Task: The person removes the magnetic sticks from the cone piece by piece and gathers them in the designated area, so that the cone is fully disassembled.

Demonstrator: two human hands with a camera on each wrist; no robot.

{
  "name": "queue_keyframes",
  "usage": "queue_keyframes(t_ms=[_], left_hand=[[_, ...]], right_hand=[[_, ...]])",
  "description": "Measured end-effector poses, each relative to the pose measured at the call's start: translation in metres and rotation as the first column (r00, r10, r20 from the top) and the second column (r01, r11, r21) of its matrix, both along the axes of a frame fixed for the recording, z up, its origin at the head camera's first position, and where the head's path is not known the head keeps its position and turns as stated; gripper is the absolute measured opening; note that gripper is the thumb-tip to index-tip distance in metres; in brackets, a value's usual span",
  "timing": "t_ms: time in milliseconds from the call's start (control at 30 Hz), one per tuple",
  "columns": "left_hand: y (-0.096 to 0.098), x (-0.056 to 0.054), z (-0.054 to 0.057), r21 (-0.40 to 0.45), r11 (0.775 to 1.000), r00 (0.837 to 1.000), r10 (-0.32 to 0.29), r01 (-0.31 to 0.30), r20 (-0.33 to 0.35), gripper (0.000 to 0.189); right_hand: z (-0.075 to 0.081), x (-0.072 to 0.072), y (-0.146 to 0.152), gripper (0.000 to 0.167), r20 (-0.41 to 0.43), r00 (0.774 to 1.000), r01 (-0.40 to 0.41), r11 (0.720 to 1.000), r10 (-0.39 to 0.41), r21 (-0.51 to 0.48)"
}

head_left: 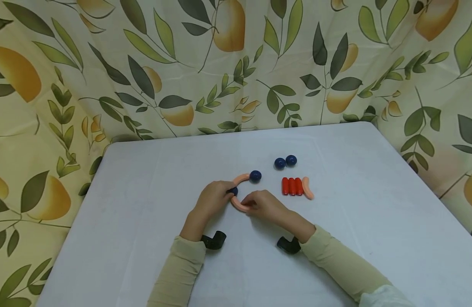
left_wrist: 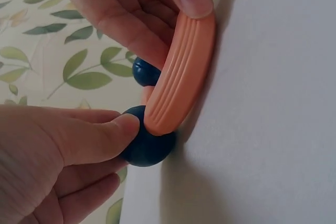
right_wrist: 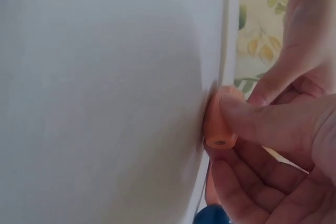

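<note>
On the white table my left hand point(head_left: 214, 198) pinches a dark blue ball point(left_wrist: 149, 148) between thumb and fingers. A curved, ridged orange piece point(left_wrist: 181, 77) meets that ball at one end, and my right hand point(head_left: 265, 205) pinches its other end. In the right wrist view a small dark hole shows in the free end face of this orange piece point(right_wrist: 221, 124). Beyond the held ball, a second curved orange piece point(head_left: 241, 178) runs up to another blue ball point(head_left: 255, 176), forming a curved chain.
Two blue balls point(head_left: 285, 161) lie together at the back. Right of the hands, three red rods point(head_left: 292, 186) stand side by side with a loose curved orange piece point(head_left: 307, 188). Black wrist devices point(head_left: 219, 240) sit under both wrists. Patterned cloth point(head_left: 143, 85) hangs behind the table.
</note>
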State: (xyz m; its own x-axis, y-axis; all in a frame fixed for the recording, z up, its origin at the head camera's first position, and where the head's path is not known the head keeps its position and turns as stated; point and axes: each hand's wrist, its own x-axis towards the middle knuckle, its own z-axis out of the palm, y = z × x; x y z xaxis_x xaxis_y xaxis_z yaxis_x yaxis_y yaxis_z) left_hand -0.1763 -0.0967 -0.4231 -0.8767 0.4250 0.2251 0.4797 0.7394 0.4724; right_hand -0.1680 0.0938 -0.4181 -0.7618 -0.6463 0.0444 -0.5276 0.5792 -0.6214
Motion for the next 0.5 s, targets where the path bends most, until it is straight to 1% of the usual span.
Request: queue_keyframes(t_ms=[133, 167, 200, 333, 433, 500], left_hand=[[0.003, -0.002, 0.000, 0.021, 1.000, 1.000, 0.006, -0.006, 0.028, 0.008], [0.003, -0.002, 0.000, 0.023, 1.000, 0.999, 0.009, -0.010, 0.033, 0.009], [0.003, -0.002, 0.000, 0.024, 1.000, 0.999, 0.012, -0.013, 0.037, 0.010], [0.001, -0.002, -0.001, 0.020, 0.999, 0.999, 0.027, -0.028, 0.041, 0.026], [0.000, -0.001, -0.001, 0.015, 0.999, 0.998, 0.038, -0.038, 0.047, 0.035], [0.000, 0.000, 0.000, 0.014, 0.999, 0.997, 0.042, -0.042, 0.059, 0.035]], right_hand=[[0.001, 0.003, 0.005, 0.017, 0.031, 0.999, 0.018, 1.000, -0.018, 0.002], [0.002, 0.004, 0.006, 0.018, 0.042, 0.999, 0.019, 1.000, -0.019, 0.002], [0.002, 0.004, 0.007, 0.017, 0.047, 0.999, 0.016, 1.000, -0.016, 0.000], [0.000, 0.007, 0.012, 0.018, 0.061, 0.998, 0.013, 1.000, -0.011, -0.021], [-0.001, 0.009, 0.018, 0.019, 0.066, 0.997, 0.042, 0.999, -0.039, -0.035], [-0.001, 0.010, 0.024, 0.020, 0.065, 0.995, 0.080, 0.996, -0.077, -0.035]])
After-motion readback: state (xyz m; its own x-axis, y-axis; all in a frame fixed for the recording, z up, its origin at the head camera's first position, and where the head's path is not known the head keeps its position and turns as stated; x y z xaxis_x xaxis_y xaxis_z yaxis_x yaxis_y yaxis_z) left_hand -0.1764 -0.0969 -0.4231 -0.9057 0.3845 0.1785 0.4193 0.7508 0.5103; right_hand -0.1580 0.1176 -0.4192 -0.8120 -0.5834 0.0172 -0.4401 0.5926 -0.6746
